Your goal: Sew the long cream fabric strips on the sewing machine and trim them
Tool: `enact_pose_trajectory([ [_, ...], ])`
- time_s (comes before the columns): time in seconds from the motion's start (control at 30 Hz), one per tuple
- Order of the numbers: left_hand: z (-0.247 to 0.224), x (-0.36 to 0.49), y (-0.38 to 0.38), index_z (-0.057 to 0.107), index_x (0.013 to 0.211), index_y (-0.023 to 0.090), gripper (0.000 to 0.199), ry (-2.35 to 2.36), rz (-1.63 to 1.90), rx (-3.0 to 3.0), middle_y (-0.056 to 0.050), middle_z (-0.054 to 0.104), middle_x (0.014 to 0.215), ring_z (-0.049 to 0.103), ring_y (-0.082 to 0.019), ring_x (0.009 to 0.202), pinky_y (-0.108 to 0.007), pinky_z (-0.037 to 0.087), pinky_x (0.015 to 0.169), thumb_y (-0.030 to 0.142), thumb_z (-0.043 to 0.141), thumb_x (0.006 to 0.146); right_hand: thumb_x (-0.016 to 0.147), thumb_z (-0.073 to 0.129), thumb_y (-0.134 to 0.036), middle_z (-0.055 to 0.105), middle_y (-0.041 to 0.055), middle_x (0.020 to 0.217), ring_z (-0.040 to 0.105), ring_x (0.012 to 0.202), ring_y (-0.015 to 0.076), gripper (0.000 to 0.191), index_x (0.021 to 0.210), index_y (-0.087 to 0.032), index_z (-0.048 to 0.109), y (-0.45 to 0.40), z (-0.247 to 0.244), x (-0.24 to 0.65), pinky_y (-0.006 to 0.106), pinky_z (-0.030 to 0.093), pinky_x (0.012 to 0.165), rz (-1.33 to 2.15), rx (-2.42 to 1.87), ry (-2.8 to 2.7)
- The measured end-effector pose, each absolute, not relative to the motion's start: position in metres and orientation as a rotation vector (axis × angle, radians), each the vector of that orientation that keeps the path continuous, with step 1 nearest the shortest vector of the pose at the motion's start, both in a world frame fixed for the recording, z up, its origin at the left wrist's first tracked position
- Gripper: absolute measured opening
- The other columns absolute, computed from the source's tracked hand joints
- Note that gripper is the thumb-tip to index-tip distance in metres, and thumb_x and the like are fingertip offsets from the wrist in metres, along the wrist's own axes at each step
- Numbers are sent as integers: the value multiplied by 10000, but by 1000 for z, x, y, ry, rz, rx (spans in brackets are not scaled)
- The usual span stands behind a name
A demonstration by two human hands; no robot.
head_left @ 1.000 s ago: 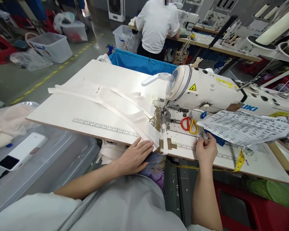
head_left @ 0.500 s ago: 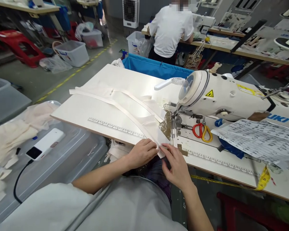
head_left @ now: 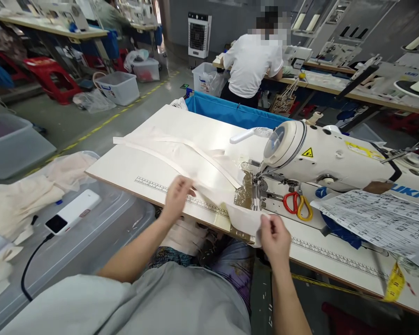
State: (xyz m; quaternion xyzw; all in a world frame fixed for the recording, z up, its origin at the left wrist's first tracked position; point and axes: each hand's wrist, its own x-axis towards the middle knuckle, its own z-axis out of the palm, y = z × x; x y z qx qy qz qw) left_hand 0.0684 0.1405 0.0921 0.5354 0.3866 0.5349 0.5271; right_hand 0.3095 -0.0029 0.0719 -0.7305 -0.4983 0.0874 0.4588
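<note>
A pale cream piece of fabric [head_left: 209, 170] with narrow folded edges lies across the white sewing table [head_left: 153, 121]. My left hand [head_left: 177, 197] is closed on its near edge, above the printed ruler [head_left: 150, 184]. At the table's front edge, my right hand [head_left: 275, 235] pinches the near end of the fabric, which stretches between both hands and sags a little. The sewing machine [head_left: 321, 149] stands to the right, its needle area beyond my right hand. Scissors with red and yellow handles [head_left: 298, 205] lie at its base.
Printed sheets [head_left: 366, 218] hang over the machine bed at right, near a yellow tape measure [head_left: 394, 284]. On my left, a plastic bin lid [head_left: 115, 218] carries a white device [head_left: 73, 211] and fabric. A blue cloth bin [head_left: 230, 109] and a co-worker [head_left: 253, 63] are beyond the table.
My hands were close together at the fabric's near end. They have moved apart, the left along the edge to the left and the right outward, drawing the fabric between them.
</note>
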Motion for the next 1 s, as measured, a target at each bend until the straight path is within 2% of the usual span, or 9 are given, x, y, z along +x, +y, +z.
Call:
enact_pose_trajectory([
  [0.1,104,47,181,542,808,154,150,1016,1420,548,-48,676,809,662,-119,708,-214,541,653,229,554,937,898,512,-606,496,-30,555,435,478,148,410,769,-217,529,-2,65,336,259,352,451,115,-1880,-981],
  [0.23,111,34,206,546,839,128,139,1036,1476,332,-49,688,757,695,-119,688,-184,542,615,166,493,962,882,500,-524,533,18,576,459,519,192,338,797,-208,587,4,64,338,305,344,491,-138,-2027,-954],
  [0.33,113,38,201,541,824,120,140,1018,1436,394,-77,705,758,708,-150,673,-206,555,586,173,516,952,895,488,-362,669,142,954,541,631,217,348,1143,-161,628,9,77,313,327,382,524,-277,-2024,-1084],
  [0.4,114,43,194,544,840,118,136,982,1378,492,-86,710,756,712,-164,674,-216,564,574,193,527,952,916,478,-305,604,179,1242,577,682,198,427,1317,-180,557,18,89,292,321,438,541,-151,-1853,-1284],
  [0.5,118,46,188,541,863,123,135,926,1319,604,-78,710,752,711,-159,670,-204,560,560,225,554,951,929,507,-333,504,164,1410,582,645,150,478,1396,-226,502,45,103,271,301,491,543,219,-1609,-1610],
  [0.7,118,46,186,599,905,114,75,834,1323,583,-155,681,1154,683,-197,1045,-276,586,852,188,603,920,938,444,-326,681,52,805,622,704,197,251,876,-206,655,95,100,262,302,482,612,332,-1572,-1823],
  [0.8,109,53,168,670,962,141,178,866,1070,838,-133,603,1309,596,-219,1191,-306,537,962,304,670,890,965,466,-347,664,40,767,636,670,184,241,866,-205,633,98,100,252,296,502,611,381,-1452,-1700],
  [0.9,104,65,149,711,880,157,292,806,836,1111,-95,688,1048,628,-224,1019,-303,527,863,446,717,833,977,487,-348,692,56,885,673,688,178,209,989,-206,640,94,104,239,292,545,623,515,-1302,-1654],
  [1.0,105,75,141,678,733,164,395,774,888,1373,-23,597,729,568,-168,769,-275,465,730,543,660,843,983,446,-289,712,68,996,700,755,184,223,1109,-210,611,91,109,229,302,557,672,528,-1270,-1739],
])
